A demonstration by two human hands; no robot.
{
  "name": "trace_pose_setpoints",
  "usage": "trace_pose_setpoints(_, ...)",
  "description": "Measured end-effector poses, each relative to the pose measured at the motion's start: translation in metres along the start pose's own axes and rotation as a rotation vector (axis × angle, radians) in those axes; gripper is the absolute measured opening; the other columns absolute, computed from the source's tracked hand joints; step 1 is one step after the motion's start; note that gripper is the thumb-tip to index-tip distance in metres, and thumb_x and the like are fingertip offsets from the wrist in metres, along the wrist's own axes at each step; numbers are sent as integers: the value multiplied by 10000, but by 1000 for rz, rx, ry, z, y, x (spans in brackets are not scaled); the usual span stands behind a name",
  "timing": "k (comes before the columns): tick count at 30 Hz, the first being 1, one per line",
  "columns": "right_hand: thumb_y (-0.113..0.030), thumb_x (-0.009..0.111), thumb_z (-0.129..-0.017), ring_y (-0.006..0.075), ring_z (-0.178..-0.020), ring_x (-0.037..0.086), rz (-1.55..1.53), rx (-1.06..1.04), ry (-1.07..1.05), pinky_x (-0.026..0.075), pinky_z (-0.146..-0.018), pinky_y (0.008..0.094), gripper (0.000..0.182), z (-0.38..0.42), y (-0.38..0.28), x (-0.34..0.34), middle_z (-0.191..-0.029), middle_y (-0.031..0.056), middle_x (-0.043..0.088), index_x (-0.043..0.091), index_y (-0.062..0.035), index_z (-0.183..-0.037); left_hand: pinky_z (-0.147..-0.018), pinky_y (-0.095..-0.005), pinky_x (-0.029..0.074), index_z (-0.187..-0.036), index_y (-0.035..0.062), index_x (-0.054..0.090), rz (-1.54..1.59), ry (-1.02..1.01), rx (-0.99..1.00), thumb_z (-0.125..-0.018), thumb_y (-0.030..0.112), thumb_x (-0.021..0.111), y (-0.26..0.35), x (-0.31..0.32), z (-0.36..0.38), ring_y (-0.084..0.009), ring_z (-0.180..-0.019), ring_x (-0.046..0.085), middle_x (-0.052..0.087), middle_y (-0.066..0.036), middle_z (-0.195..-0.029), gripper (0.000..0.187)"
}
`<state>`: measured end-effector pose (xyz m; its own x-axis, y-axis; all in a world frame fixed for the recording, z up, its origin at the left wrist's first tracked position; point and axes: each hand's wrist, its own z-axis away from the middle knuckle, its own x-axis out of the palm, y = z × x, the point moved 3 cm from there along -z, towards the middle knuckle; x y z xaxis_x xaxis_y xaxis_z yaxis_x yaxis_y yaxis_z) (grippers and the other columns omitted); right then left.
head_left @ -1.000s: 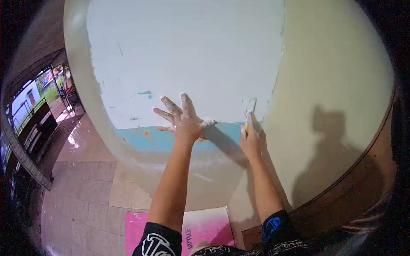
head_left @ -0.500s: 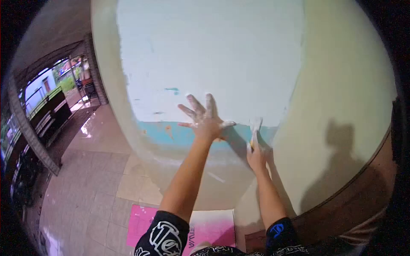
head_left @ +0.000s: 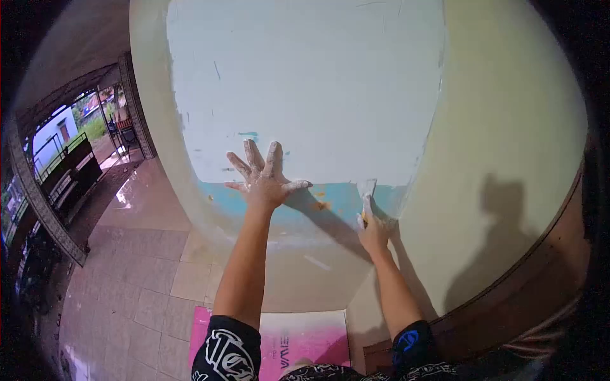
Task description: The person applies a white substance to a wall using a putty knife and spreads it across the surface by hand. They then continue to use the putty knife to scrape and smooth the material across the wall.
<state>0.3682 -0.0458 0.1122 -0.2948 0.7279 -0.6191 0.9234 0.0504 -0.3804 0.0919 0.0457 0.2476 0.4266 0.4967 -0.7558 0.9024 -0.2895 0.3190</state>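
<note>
Two hands (head_left: 262, 187) (head_left: 375, 233), scraper (head_left: 366, 187) in the right.

The floor (head_left: 149, 305) over here is laid with tiles, greyish brown for the most part, with a paler beige patch among them, and it catches a bright shine farther off toward the left. Flat on it lies a pink and white sheet (head_left: 324, 340) with dark lettering, its near part hidden from me behind the person's dark clothing (head_left: 225, 352).
</note>
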Motion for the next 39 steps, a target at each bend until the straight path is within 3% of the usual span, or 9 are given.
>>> trace_pose_setpoints(9, -350, 600, -960, 460, -869, 650, -47, 203, -72, 503, -753, 547, 473, -26, -40, -16, -893, 246, 685, 553, -161, -1391, -903, -915, -8, -1608, 244, 214, -10, -114, -36, -519, 881, 729, 1, -4, 1, -536, -1428, -318, -164, -224, -1658, 1363)
trace_pose_setpoints(13, -342, 586, -968, 450, -864, 664, -16, 81, -117, 519, -757, 530, 568, -6, -29, 4, -916, 222, 702, 445, -200, -1500, -894, -917, -15, -1602, 267, 235, -6, -87, -25, -507, 890, 726, -1, -2, 1, -553, -1426, -304, -146, -224, -1661, 1352)
trace_pose_setpoints(14, -345, 587, -966, 438, -868, 668, -19, 147, -79, 523, -753, 520, 398, -12, -26, 7, -928, 211, 712, 625, -103, -1279, -889, -917, -21, -1602, 272, 235, -28, -79, -15, -503, 900, 717, -2, -1, 0, -558, -1425, -301, -143, -227, -1661, 1354)
trace_pose_setpoints(17, -352, 595, -957, 441, -870, 666, -62, 125, -36, 516, -747, 526, 347, -56, -55, -26, -933, 211, 715, 670, -68, -1144, -901, -914, -18, -1601, 272, 242, -36, -18, 17, -499, 897, 721, -7, 10, -2, -551, -1431, -297, -148, -227, -1660, 1354)
trace_pose_setpoints(29, -292, 649, -930, 418, -805, 683, 23, 15, -55, 524, -677, 517, 619, -51, -54, 2, -880, 189, 715, 444, -190, -1505, -939, -902, 35, -1617, 274, 159, -25, -157, -71, -525, 864, 735, -1, -2, 1, -510, -1452, -294, -148, -203, -1667, 1369)
trace_pose_setpoints(35, -331, 630, -961, 375, -781, 694, -102, 72, -69, 546, -695, 489, 311, -6, -57, 25, -889, 171, 723, 673, -89, -1152, -955, -893, -33, -1576, 334, 309, -73, 17, 43, -484, 883, 728, -33, 12, 5, -525, -1481, -197, -33, -170, -1688, 1293)
trace_pose_setpoints(36, -331, 630, -961, 375, -781, 694, -103, 64, -68, 546, -695, 489, 311, -4, -54, 29, -889, 171, 723, 673, -89, -1152, -955, -901, 2, -1456, 372, 518, 9, 287, 140, -429, 783, 817, -38, 2, 10, -496, -1520, -59, 145, -114, -1685, 1146)
trace_pose_setpoints(38, -326, 623, -951, 418, -801, 694, -12, 4, -97, 546, -666, 504, 639, -2, -45, 41, -884, 190, 722, 391, -200, -1532, -954, -902, 3, -1461, 374, 510, 7, 298, 131, -428, 778, 821, -49, -1, 8, -496, -1519, -63, 142, -116, -1685, 1153)
trace_pose_setpoints(39, -326, 623, -951, 418, -801, 694, -16, 10, -99, 546, -666, 504, 639, -7, -47, 42, -884, 190, 722, 391, -200, -1532, -952, -903, 4, -1466, 375, 503, 9, 296, 125, -426, 774, 826, -52, -4, 8, -497, -1519, -67, 140, -118, -1685, 1159)
